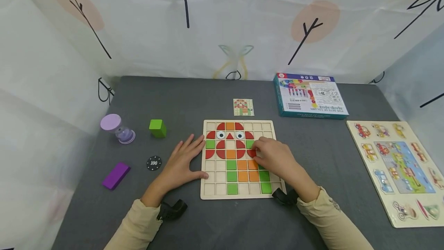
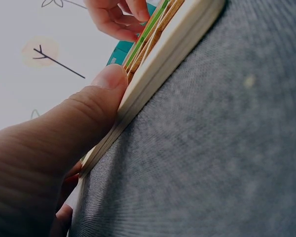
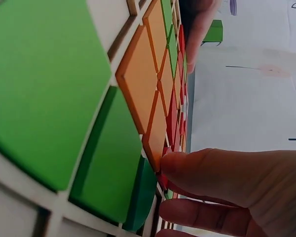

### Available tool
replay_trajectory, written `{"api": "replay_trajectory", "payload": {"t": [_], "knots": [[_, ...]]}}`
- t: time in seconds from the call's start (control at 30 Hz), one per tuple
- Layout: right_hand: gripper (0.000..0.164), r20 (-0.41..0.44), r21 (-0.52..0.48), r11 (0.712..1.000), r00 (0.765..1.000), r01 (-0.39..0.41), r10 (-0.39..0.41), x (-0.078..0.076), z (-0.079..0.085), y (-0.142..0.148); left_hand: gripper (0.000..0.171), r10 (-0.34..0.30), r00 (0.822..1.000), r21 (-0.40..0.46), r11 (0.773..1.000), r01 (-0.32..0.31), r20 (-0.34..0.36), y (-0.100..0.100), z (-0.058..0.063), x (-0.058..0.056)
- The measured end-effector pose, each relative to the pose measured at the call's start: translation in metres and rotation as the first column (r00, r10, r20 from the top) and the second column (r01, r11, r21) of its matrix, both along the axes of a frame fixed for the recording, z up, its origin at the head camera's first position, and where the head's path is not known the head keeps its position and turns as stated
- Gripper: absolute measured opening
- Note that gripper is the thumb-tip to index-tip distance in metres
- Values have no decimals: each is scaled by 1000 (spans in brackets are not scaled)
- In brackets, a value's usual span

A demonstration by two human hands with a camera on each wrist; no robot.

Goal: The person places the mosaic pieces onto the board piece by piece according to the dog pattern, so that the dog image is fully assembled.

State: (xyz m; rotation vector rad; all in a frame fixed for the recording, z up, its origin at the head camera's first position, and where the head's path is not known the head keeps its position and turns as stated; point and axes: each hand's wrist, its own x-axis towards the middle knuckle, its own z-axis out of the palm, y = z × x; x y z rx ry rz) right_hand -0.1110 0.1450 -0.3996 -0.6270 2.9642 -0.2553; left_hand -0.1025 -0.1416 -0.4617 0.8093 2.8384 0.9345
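A square wooden grid board (image 1: pixel 212 191) lies on the table with red, orange and green tiles and two eye tiles in its cells. My right hand (image 1: pixel 277 157) is over the board's right side, thumb and fingers pinching a red tile (image 1: pixel 251 152) at its cell; the fingers partly hide it. In the right wrist view, the thumb (image 3: pixel 187 165) is beside an orange tile (image 3: pixel 155 133), with green tiles (image 3: pixel 108 163) nearer. My left hand (image 1: pixel 180 165) is spread along the board's left edge, its thumb (image 2: pixel 96 101) against the rim.
A small pattern card (image 1: pixel 243 107) lies behind the board. To the left are an hourglass (image 1: pixel 119 128), a green block (image 1: pixel 157 128), a purple block (image 1: pixel 116 176) and a black disc (image 1: pixel 154 163) marked 100. A game box (image 1: pixel 312 95) and a picture puzzle board (image 1: pixel 367 173) are at the right.
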Motion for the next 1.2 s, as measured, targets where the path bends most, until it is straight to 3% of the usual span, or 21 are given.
{"api": "replay_trajectory", "payload": {"t": [0.2,0.37,0.53,0.87,1.2], "knots": [[22,1,-32,999,1000,22,-22,2,4,6,97,-1,1000,-4,1000,1,8,0,1,0],[25,-29,-79,989,991,127,-130,12,12,35,97,-5,1000,-3,1000,5,14,2,1,0],[28,-21,-38,978,978,205,-206,27,12,68,98,-5,1000,-3,1000,5,18,2,1,-1],[28,-18,-8,980,980,199,-199,35,-6,72,98,8,1000,22,1000,-8,-6,1,1,2],[17,-36,-23,984,983,177,-178,33,-9,69,98,9,1000,18,1000,-9,-2,2,4,2]]}}
